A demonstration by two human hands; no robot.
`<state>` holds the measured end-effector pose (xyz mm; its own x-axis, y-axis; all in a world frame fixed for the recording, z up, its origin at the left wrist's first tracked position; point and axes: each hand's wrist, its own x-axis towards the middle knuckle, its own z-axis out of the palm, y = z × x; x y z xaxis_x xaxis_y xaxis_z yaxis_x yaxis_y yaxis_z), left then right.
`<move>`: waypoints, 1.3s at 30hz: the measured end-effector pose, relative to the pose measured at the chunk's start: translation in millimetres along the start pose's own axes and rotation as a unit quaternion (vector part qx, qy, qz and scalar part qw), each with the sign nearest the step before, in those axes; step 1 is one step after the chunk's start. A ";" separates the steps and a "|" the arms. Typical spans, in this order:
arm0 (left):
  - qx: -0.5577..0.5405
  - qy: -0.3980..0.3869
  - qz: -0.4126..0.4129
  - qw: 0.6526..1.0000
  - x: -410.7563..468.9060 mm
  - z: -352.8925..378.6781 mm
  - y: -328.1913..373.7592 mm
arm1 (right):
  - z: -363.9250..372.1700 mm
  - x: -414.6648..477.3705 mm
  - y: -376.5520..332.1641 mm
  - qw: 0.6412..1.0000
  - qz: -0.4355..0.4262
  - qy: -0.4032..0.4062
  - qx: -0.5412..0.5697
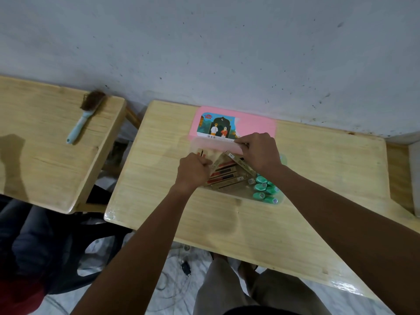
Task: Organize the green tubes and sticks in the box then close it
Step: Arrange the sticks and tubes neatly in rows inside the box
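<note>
I note both hands working inside the clear plastic box (238, 196) on the pale wooden desk (318, 178). My left hand (193, 171) is closed on the near ends of the tan cardboard sticks (227, 178). My right hand (259, 153) is curled, fingers pinching the box's far rim above a tilted stick. The green capped tubes (264, 189) lie packed just below my right wrist. The pink lid (252, 126) lies flat beyond both hands.
</note>
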<state>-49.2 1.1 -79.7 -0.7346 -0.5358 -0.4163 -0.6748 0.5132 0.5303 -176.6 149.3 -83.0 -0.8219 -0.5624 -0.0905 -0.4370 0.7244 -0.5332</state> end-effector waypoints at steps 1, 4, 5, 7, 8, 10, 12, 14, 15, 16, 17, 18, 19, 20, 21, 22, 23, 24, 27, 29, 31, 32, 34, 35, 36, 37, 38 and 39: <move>-0.015 -0.008 -0.012 1.000 -0.3 2.2 -0.1 | 0.1 -0.1 0.2 1.000 -0.001 0.002 -0.002; -0.024 -0.013 -0.027 0.999 -1.6 9.4 3.1 | 0.7 -1.0 0.0 1.000 -0.005 0.001 -0.008; -0.012 -0.007 -0.025 1.000 -1.9 11.0 4.6 | 0.7 -1.3 0.0 1.000 -0.006 0.001 -0.008; 0.030 0.011 -0.025 0.999 -2.4 12.2 6.9 | 0.3 -1.6 0.1 1.000 -0.006 0.005 -0.004; 0.050 0.016 -0.024 0.998 -1.8 12.7 6.7 | 0.1 -1.6 -0.1 1.000 -0.007 0.006 -0.002; 0.072 0.022 -0.022 0.997 -0.8 12.8 4.5 | -0.5 -2.1 -1.0 1.000 -0.008 0.006 0.000; 0.085 0.023 -0.018 0.996 -0.2 11.3 0.9 | -1.3 -2.3 -1.6 1.000 -0.011 0.007 -0.001; 0.086 0.024 -0.004 0.996 -1.2 8.8 -1.4 | -1.8 -2.6 -2.3 1.000 -0.013 0.004 -0.001; 0.088 0.023 0.002 0.996 -1.4 7.6 -2.4 | -1.9 -2.8 -2.4 1.000 -0.013 0.003 0.000; 0.091 0.018 0.003 0.996 -1.1 7.0 -2.9 | -1.9 -3.0 -2.2 1.000 -0.012 0.003 0.001; 0.095 0.013 0.004 0.995 -0.2 7.0 -3.6 | -1.8 -3.0 -2.0 1.000 -0.012 0.004 0.001; 0.099 0.009 0.003 0.995 0.8 7.8 -4.3 | -1.7 -3.0 -1.8 1.000 -0.012 0.003 0.000; 0.103 0.008 0.004 0.995 1.8 8.8 -4.5 | -1.5 -3.0 -1.7 1.000 -0.011 0.003 -0.002; 0.110 0.009 0.006 0.994 1.9 9.5 -4.0 | -1.1 -2.8 -1.5 1.000 -0.010 0.004 -0.003; 0.119 0.010 0.008 0.993 2.1 10.7 -3.5 | -0.7 -2.7 -1.2 1.000 -0.010 0.005 -0.004; 0.127 0.012 0.009 0.992 1.7 12.0 -2.8 | -0.4 -2.5 -1.1 1.000 -0.009 0.006 -0.004; 0.134 0.014 0.012 0.991 1.0 13.1 -1.4 | 0.0 -2.4 -1.1 1.000 -0.009 0.007 -0.004; 0.137 0.016 0.014 0.990 0.3 14.4 -0.2 | 0.2 -2.5 -1.1 1.000 -0.008 0.007 -0.004; 0.127 0.016 0.017 0.992 -1.3 17.0 1.8 | 0.0 -2.8 -1.2 1.000 -0.010 0.008 0.002; 0.128 0.016 0.013 0.992 -0.6 16.8 1.4 | -0.1 -2.8 -1.4 1.000 -0.011 0.008 0.004; 0.125 0.018 0.015 0.992 0.4 14.8 0.7 | 0.0 -2.2 -0.7 1.000 -0.009 0.009 0.004; 0.122 0.016 0.019 0.992 1.2 13.5 -0.2 | 0.1 -1.9 -0.6 1.000 -0.008 0.009 0.005; 0.125 0.012 0.028 0.992 0.4 10.1 -0.6 | 0.2 -2.2 -0.8 1.000 -0.007 0.006 0.007; 0.125 0.010 0.029 0.992 -0.5 8.5 -0.4 | 0.2 -2.3 -0.6 1.000 -0.008 0.005 0.008; 0.127 0.006 0.029 0.992 -0.2 7.9 -0.7 | 0.1 -2.4 -0.4 1.000 -0.009 0.005 0.007; 0.131 0.002 0.029 0.991 0.2 8.2 -1.2 | 0.0 -2.2 -0.2 1.000 -0.008 0.005 0.007; 0.137 0.001 0.029 0.990 0.5 9.0 -1.3 | 0.0 -2.0 -0.2 1.000 -0.007 0.004 0.007; 0.141 0.003 0.029 0.990 0.3 10.1 -0.5 | -0.2 -1.7 -0.3 1.000 -0.004 0.003 0.007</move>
<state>-49.8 7.4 -87.6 -0.7722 -0.5041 -0.3868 -0.6258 0.7087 0.3259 -175.2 150.1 -82.5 -0.8203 -0.5661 -0.0812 -0.4389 0.7143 -0.5451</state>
